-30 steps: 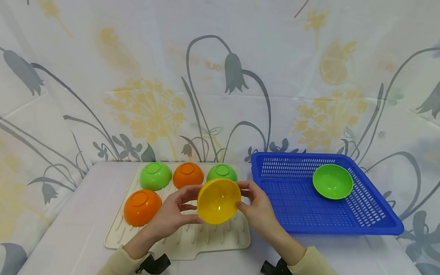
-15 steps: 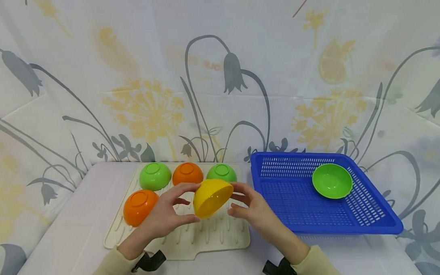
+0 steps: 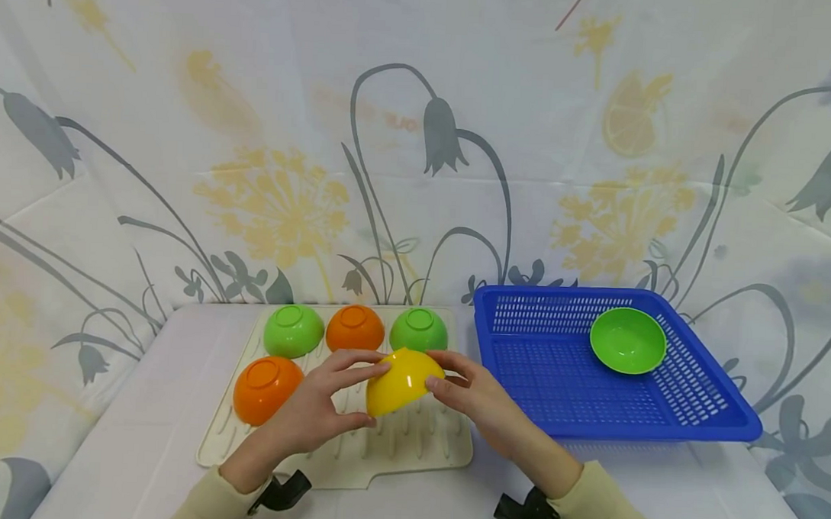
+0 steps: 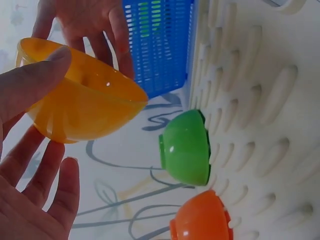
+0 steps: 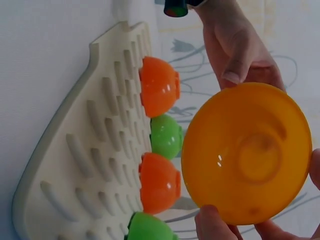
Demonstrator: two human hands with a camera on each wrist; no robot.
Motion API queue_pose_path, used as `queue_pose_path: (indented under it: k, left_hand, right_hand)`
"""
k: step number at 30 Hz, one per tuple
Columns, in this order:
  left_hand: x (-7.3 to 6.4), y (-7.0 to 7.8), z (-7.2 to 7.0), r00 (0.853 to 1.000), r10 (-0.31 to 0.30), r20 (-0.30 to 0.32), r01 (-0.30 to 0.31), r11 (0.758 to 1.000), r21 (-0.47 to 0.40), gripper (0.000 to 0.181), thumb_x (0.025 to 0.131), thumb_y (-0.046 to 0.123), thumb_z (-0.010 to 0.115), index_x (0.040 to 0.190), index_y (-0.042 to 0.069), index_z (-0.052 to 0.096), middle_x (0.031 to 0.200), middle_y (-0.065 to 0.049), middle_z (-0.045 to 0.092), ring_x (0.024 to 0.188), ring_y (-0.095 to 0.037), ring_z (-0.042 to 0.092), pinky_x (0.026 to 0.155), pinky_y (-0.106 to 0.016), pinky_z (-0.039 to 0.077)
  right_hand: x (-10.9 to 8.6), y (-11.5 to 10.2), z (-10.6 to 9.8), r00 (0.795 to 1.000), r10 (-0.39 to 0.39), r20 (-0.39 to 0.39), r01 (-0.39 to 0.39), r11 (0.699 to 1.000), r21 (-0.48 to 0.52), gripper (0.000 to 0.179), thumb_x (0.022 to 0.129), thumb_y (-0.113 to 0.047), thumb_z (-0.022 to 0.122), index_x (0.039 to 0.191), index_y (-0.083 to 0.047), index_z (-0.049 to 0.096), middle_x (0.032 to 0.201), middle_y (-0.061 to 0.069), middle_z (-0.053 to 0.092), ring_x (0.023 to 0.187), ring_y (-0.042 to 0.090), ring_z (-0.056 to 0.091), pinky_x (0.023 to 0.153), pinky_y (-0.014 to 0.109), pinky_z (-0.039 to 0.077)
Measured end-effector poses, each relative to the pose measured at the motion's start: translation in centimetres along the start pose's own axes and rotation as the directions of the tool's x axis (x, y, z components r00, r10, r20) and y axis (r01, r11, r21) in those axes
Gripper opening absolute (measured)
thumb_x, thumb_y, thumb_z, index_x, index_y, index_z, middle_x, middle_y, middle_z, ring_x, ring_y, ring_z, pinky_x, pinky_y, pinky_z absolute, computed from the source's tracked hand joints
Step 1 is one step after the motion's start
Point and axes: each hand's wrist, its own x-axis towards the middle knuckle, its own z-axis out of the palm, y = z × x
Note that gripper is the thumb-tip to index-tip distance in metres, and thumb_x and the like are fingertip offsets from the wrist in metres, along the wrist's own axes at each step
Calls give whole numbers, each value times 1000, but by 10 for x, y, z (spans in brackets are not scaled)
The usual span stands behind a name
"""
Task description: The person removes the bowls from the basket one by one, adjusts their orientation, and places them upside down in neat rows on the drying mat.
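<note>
Both hands hold a yellow bowl (image 3: 400, 381) just above the cream drying mat (image 3: 409, 442). The bowl is tilted, its dome up and its mouth facing down and away from me. My left hand (image 3: 368, 392) grips its left side with the index finger on top and the thumb below. My right hand (image 3: 440, 376) pinches the right rim. The right wrist view looks into the bowl's hollow (image 5: 250, 150). In the left wrist view the bowl (image 4: 80, 105) sits between my thumb and fingers.
Four bowls lie upside down on the mat: green (image 3: 293, 330), orange (image 3: 354, 328) and green (image 3: 418, 329) at the back, orange (image 3: 268, 389) at front left. To the right a blue basket (image 3: 698, 422) holds a green bowl (image 3: 628, 341), mouth up.
The yellow bowl has turned from mouth towards me to dome up. Both hands have lowered it closer to the mat.
</note>
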Motion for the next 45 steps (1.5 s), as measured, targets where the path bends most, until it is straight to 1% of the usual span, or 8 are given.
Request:
queue_pose_path:
  k: [5,10,13,18,23,27,37,45]
  left_hand:
    - [1,-3,1,999,-39,-36,36,995,-96,77,72,21,88,143,22,56,144,5,51,129,-19,48,94,-41,52]
    - [2,-6,3,991,-116,-59,99,966,-237,84,73,20,89,146,22,49,146,4,48,129,-23,48,94,-43,53]
    - [2,-6,4,986,-162,-27,144,934,-326,83,75,20,88,147,26,47,147,4,48,131,-27,48,96,-47,52]
    - [1,-6,4,974,-217,63,223,872,-435,85,76,22,87,150,19,44,151,-2,45,133,-33,45,96,-43,52]
    - [-2,-7,4,949,-258,181,314,830,-460,90,77,25,87,153,13,40,152,-7,43,134,-35,44,95,-36,53]
    - [-3,-7,4,938,-259,229,340,815,-470,92,77,24,88,152,8,39,150,-10,45,132,-35,46,93,-33,54]
    - [-5,-7,2,954,-241,178,296,854,-429,93,73,20,89,152,15,40,150,-7,44,134,-31,44,97,-36,51]
    - [-5,-12,3,961,-233,147,268,914,-305,96,72,12,90,153,18,39,154,0,41,136,-27,42,102,-38,48]
  right_hand:
    - [-1,0,0,1000,-6,13,5,999,52,61,98,-30,65,148,-3,43,149,17,42,131,34,48,107,42,43]
    - [-1,-1,-2,999,-26,45,21,994,109,62,98,-26,65,149,-1,40,151,18,38,131,33,49,106,37,43]
    - [-3,-1,-2,997,-40,67,32,992,122,61,100,-25,63,150,-1,38,153,18,35,131,32,49,107,37,42]
    - [-3,0,-4,994,-47,100,34,991,131,60,101,-24,61,151,-2,36,155,17,33,131,30,49,111,39,38]
    - [-4,4,-5,989,-64,131,44,987,154,60,100,-21,60,152,-2,35,156,17,31,131,27,49,113,42,35]
    - [-4,6,-4,987,-68,144,40,981,189,61,100,-18,60,152,-1,34,157,17,30,131,26,50,111,39,37]
    - [-7,12,3,995,-38,92,17,975,222,66,97,-13,65,153,-1,32,156,20,31,127,29,54,102,40,48]
    - [-7,16,10,1000,16,13,-18,978,206,63,95,-2,65,150,4,36,130,21,58,95,21,68,87,38,57]
